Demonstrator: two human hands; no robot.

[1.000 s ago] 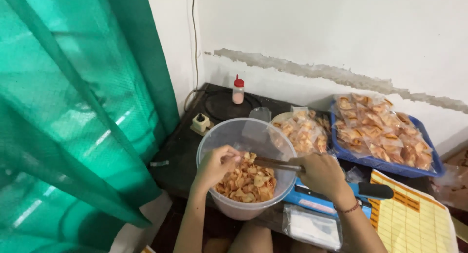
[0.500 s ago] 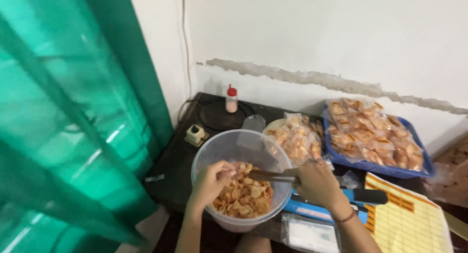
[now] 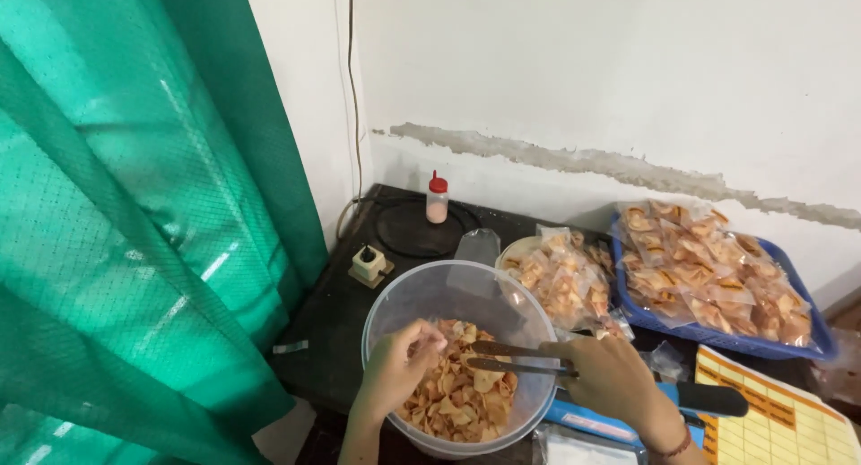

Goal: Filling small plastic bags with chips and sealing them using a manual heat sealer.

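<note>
Bowl: a large clear plastic bowl (image 3: 395,290) stood at the near edge of the dark table (image 3: 327,295), right in front of the person.
Bowl contents: orange-yellow chips (image 3: 457,398) filled roughly the lower part; the upper wall was bare and see-through.
Left hand: the left hand (image 3: 399,366) reached over the near rim into the bowl, fingers curled and pinched together just above the chips; whether a chip or a bag sat between them could not be told.
Right hand: the right hand (image 3: 614,380) was closed around the handle end of metal tongs (image 3: 507,357), whose two arms stood slightly apart and pointed left over the chips toward the left hand.
Round dish: just behind the bowl to the right, a pale round dish (image 3: 513,250) carried a heap of small clear bags of chips (image 3: 565,281).
Blue tray: further right, a blue plastic tray (image 3: 717,339) was piled with more filled, sealed bags (image 3: 708,268) of the same chips.
Sealer: a blue device with a black handle (image 3: 708,399) lay near the right wrist, partly hidden by it.
Paper: a yellow ruled sheet (image 3: 780,420) lay at the lower right.
Back of table: a small bottle with a red cap (image 3: 438,198) held pinkish powder, standing on a dark round plate (image 3: 404,227); a small cream switch box (image 3: 369,263) sat nearer the bowl.
Left side: a green curtain (image 3: 134,223) hung beside the table.
</note>
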